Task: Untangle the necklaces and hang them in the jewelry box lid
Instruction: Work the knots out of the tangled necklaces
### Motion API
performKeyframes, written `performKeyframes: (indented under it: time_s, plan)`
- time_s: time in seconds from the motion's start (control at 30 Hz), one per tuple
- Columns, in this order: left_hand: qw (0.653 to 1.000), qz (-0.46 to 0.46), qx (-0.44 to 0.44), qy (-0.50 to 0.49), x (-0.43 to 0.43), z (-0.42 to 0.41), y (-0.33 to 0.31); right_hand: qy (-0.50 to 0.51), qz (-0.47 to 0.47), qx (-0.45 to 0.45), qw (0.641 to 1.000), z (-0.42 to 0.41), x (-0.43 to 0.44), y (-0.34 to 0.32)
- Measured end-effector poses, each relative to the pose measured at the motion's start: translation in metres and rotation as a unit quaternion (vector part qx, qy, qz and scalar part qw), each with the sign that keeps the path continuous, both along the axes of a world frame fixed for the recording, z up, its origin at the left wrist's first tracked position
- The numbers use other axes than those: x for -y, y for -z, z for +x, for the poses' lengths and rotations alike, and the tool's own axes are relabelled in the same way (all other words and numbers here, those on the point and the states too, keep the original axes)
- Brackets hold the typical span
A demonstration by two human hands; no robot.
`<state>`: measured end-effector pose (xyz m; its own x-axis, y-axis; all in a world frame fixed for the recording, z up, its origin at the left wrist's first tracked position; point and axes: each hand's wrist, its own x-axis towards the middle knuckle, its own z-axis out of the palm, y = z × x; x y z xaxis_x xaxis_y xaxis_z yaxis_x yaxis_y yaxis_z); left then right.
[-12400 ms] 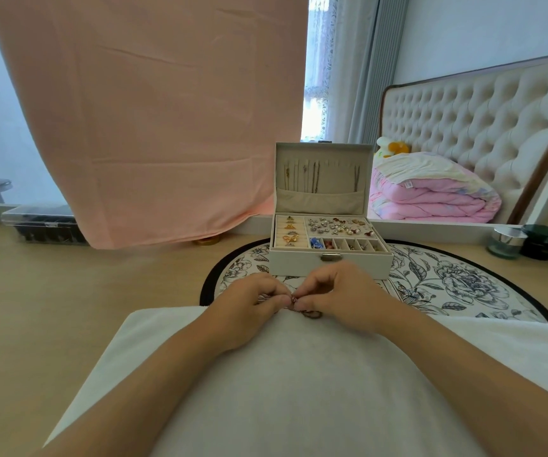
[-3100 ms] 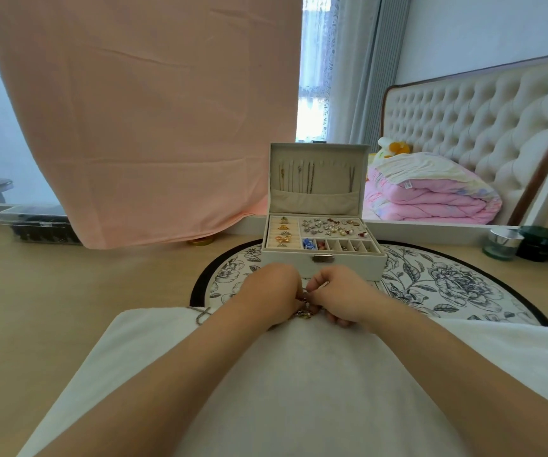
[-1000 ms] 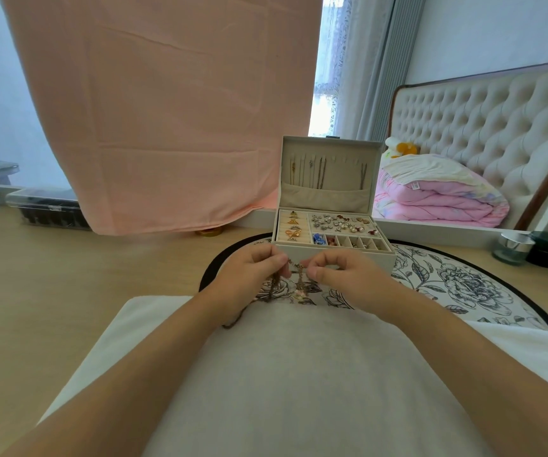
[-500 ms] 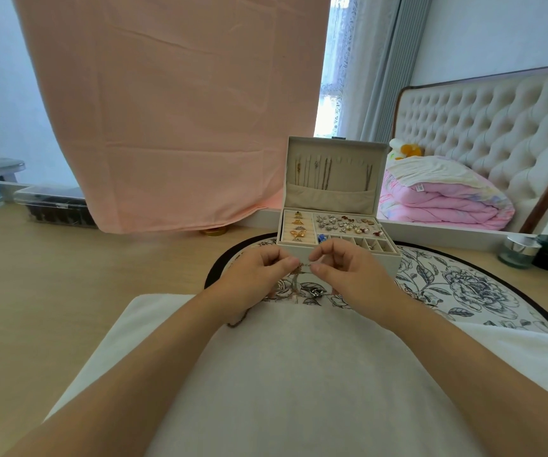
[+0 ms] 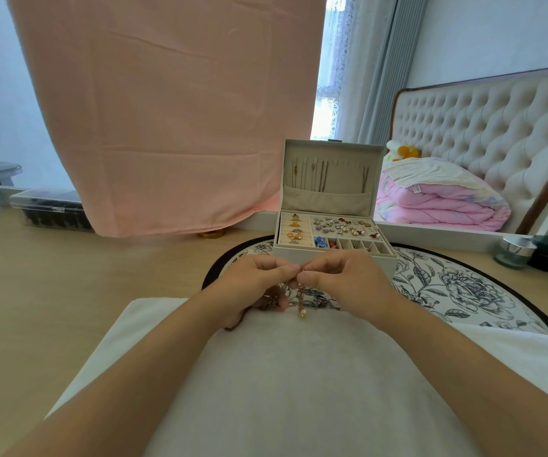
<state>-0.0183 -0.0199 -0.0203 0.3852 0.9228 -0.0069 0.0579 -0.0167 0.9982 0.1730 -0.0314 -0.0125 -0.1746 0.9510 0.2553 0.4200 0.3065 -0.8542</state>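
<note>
Necklaces [image 5: 300, 300]: the tangled bunch is in my hands, held just above the white cloth [image 5: 299, 374] on my lap, in front of the jewelry box [image 5: 392, 262].

Left hand [image 5: 253, 282]: thumb and forefinger pinch one strand, and the lower fingers curl round the rest of the bundle. Right hand [image 5: 342, 278]: pinches the same spot from the other side, with its fingertips nearly touching the left's. There's a tiny reddish bit between the two pinches. It could be a clasp or a link, too small to tell. A gold pendant [image 5: 302, 314] hangs below the hands, close to the cloth. One dark strand [image 5: 233, 326] trails out under my left wrist.

Outward: the box stands on the round floral mat [image 5: 463, 291] with its lid [image 5: 332, 150] upright. Several chains [image 5: 322, 171] are already hung there, their ends dropping into the pocket [image 5: 327, 201]. Some hooks look free between the main group and the lone chain on the right.

Risks, as I judge them:
- Pulling the two pinches apart would tighten the knot instead of loosening it.
- The links are fine, so a hard tug could snap one or open the clasp.
- The bundle in my left fingers could slip and re-tangle with the trailing strand.
- The pendant could snag the cloth pile.
- On the reach to the lid, my forearm could knock the box or disturb the hung chains.
</note>
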Motion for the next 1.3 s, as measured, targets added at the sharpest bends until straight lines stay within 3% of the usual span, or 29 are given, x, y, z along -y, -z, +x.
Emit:
performKeyframes:
  time_s: [0.27, 0.37, 0.5, 0.67, 0.77, 0.9, 1.13, 1.23, 1.3]
  plan:
    - [0.991, 0.096, -0.085, -0.033, -0.002, -0.003, 0.002, 0.061, 0.008, 0.078, 0.995, 0.004, -0.002, 0.003]
    - [0.991, 0.098, -0.091, -0.025, -0.005, -0.003, 0.004, 0.071, -0.004, 0.03, 0.997, 0.003, -0.002, 0.0]
    - [0.999, 0.03, -0.017, -0.01, -0.012, -0.003, 0.009, 0.048, -0.082, -0.033, 0.995, 0.002, -0.007, 0.005]
    - [0.999, -0.003, 0.042, -0.024, -0.014, 0.006, 0.008, 0.009, -0.113, 0.067, 0.991, 0.001, -0.006, 0.01]
    - [0.996, -0.021, 0.081, -0.016, -0.012, 0.007, 0.003, 0.001, -0.128, 0.075, 0.989, 0.0, -0.007, 0.013]
    - [0.988, -0.056, 0.127, 0.069, -0.008, 0.0, 0.0, -0.024, -0.113, 0.035, 0.993, -0.001, -0.005, 0.011]
    - [0.994, -0.015, 0.041, 0.097, -0.011, -0.012, 0.002, -0.02, -0.087, -0.009, 0.996, 0.005, -0.009, 0.012]
    - [0.991, -0.018, 0.107, 0.077, -0.008, -0.012, -0.003, -0.039, -0.062, 0.03, 0.997, 0.008, -0.008, 0.013]
    - [0.981, -0.031, 0.174, 0.081, -0.007, -0.013, -0.008, -0.042, -0.026, 0.104, 0.993, 0.01, -0.007, 0.015]
